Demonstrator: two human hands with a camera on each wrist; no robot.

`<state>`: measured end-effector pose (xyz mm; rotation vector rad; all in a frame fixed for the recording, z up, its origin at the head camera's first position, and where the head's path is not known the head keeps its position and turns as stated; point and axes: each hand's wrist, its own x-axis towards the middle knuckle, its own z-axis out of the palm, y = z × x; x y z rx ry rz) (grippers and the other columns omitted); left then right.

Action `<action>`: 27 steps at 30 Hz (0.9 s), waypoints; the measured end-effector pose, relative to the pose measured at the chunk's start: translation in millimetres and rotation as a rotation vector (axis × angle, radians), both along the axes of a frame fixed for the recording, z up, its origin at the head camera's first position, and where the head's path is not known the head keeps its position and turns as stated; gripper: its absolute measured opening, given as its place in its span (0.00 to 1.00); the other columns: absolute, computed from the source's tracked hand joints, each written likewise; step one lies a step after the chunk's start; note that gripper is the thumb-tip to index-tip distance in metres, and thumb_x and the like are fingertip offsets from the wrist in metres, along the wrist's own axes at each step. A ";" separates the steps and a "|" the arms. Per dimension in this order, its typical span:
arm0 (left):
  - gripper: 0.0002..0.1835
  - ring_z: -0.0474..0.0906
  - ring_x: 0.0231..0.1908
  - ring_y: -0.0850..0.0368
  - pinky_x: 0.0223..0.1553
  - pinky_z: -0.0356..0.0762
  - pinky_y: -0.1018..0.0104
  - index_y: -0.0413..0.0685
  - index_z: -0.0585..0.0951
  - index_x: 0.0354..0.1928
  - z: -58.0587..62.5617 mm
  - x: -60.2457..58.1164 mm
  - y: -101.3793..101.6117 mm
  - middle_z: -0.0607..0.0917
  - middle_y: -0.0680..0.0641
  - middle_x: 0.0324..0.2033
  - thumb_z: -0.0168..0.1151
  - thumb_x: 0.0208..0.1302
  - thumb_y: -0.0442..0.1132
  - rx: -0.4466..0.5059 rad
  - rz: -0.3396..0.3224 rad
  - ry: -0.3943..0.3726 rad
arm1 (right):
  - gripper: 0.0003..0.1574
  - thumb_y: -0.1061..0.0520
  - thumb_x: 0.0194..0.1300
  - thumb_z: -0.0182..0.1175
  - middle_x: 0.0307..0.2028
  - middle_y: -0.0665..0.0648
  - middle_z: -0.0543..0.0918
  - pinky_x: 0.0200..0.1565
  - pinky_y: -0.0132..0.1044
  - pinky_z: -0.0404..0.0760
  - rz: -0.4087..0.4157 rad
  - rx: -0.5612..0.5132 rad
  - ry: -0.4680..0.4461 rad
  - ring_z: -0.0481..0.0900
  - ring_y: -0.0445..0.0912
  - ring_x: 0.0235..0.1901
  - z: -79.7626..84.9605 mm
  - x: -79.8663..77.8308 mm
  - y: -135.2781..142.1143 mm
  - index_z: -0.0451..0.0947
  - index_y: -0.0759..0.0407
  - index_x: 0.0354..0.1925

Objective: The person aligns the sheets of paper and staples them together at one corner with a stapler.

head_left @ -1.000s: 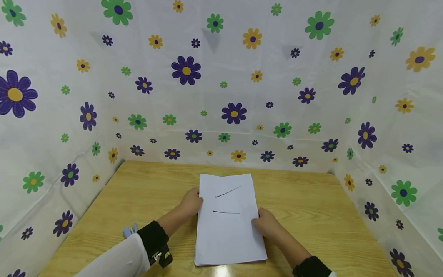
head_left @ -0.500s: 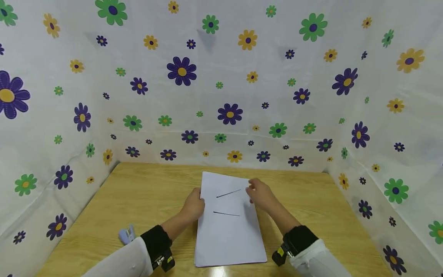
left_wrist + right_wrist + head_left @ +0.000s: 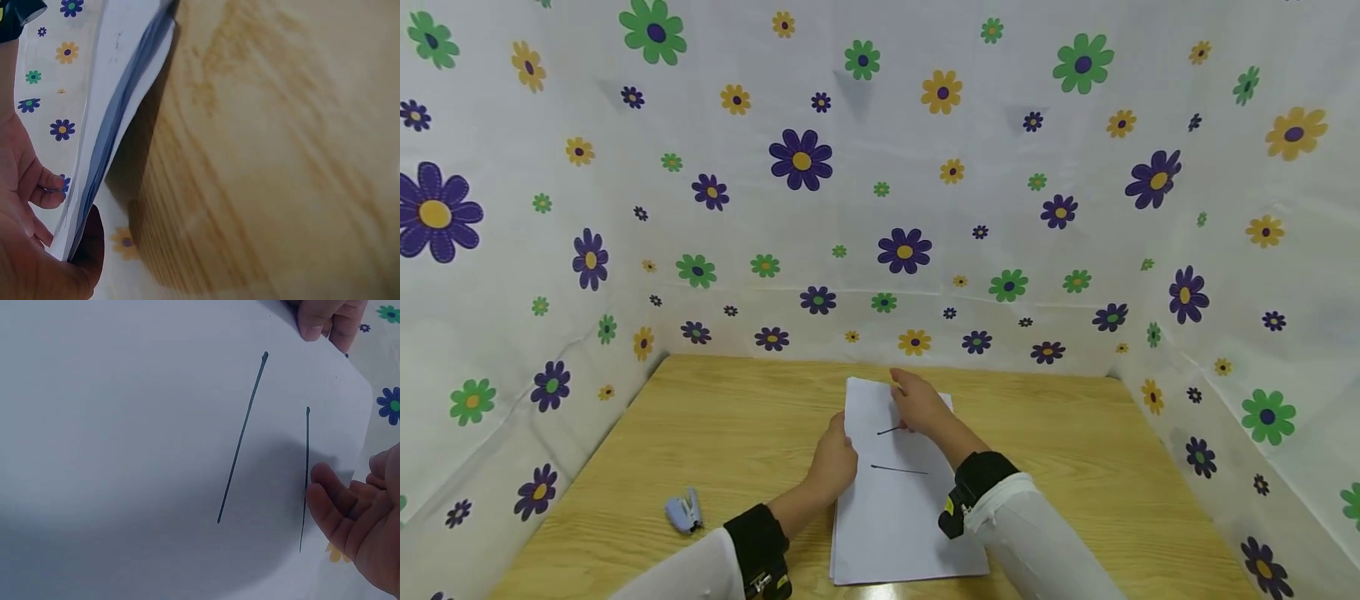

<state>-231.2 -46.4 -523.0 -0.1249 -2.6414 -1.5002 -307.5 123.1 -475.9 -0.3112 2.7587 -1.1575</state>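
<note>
A stack of white paper sheets [image 3: 910, 529] stands tilted up above the table, its top sheet marked with two dark lines [image 3: 242, 437]. My left hand [image 3: 832, 465] grips the stack's left edge near the top, thumb in front; in the left wrist view the sheets' edges [image 3: 115, 134] fan slightly apart above the fingers. Over the upper part of the top sheet is my right hand [image 3: 922, 408], partly covering the upper line. Its fingers [image 3: 331, 515] are loosely bent and hold nothing; whether they touch the paper I cannot tell.
A pale blue stapler [image 3: 684, 511] lies on the wooden table [image 3: 737, 417] left of the left forearm. White sheeting with printed flowers [image 3: 880, 325] rises behind the table and along both sides.
My right hand has let go of the stack's right edge and moved up and left across the top sheet. The left hand keeps its grip, and the paper has turned slightly.
</note>
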 end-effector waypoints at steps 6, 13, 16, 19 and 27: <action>0.25 0.69 0.67 0.31 0.67 0.68 0.39 0.21 0.60 0.69 -2.1 3.3 3.7 0.74 0.25 0.63 0.40 0.71 0.20 0.036 -0.026 0.079 | 0.26 0.53 0.82 0.46 0.64 0.59 0.77 0.50 0.45 0.83 0.025 0.134 0.075 0.81 0.50 0.44 -1.0 -4.0 -0.1 0.70 0.57 0.72; 0.24 0.71 0.67 0.35 0.68 0.69 0.41 0.24 0.63 0.69 -1.8 6.8 6.9 0.75 0.30 0.62 0.39 0.73 0.20 0.074 -0.033 0.078 | 0.20 0.55 0.82 0.48 0.54 0.58 0.80 0.62 0.49 0.77 0.005 0.154 0.142 0.78 0.50 0.51 -0.6 -7.4 -0.7 0.78 0.57 0.63; 0.23 0.71 0.67 0.35 0.68 0.69 0.41 0.24 0.63 0.68 -2.4 7.1 8.3 0.75 0.30 0.61 0.39 0.73 0.20 0.071 -0.027 0.088 | 0.19 0.55 0.81 0.49 0.51 0.57 0.80 0.60 0.47 0.79 -0.024 0.201 0.170 0.78 0.48 0.49 -1.3 -8.3 -1.7 0.79 0.57 0.61; 0.23 0.71 0.66 0.36 0.68 0.69 0.42 0.25 0.63 0.68 -4.1 7.2 10.5 0.75 0.31 0.61 0.38 0.73 0.20 0.064 -0.022 0.086 | 0.16 0.54 0.80 0.53 0.49 0.55 0.82 0.58 0.45 0.80 -0.034 0.305 0.241 0.79 0.48 0.48 -2.4 -8.5 -1.3 0.82 0.57 0.57; 0.23 0.70 0.67 0.35 0.68 0.68 0.40 0.24 0.62 0.68 -6.3 7.8 10.6 0.74 0.30 0.60 0.39 0.72 0.20 0.055 -0.001 0.064 | 0.13 0.54 0.78 0.56 0.54 0.52 0.86 0.66 0.54 0.67 -0.020 0.433 0.375 0.77 0.53 0.58 -5.3 -9.9 -1.3 0.85 0.52 0.52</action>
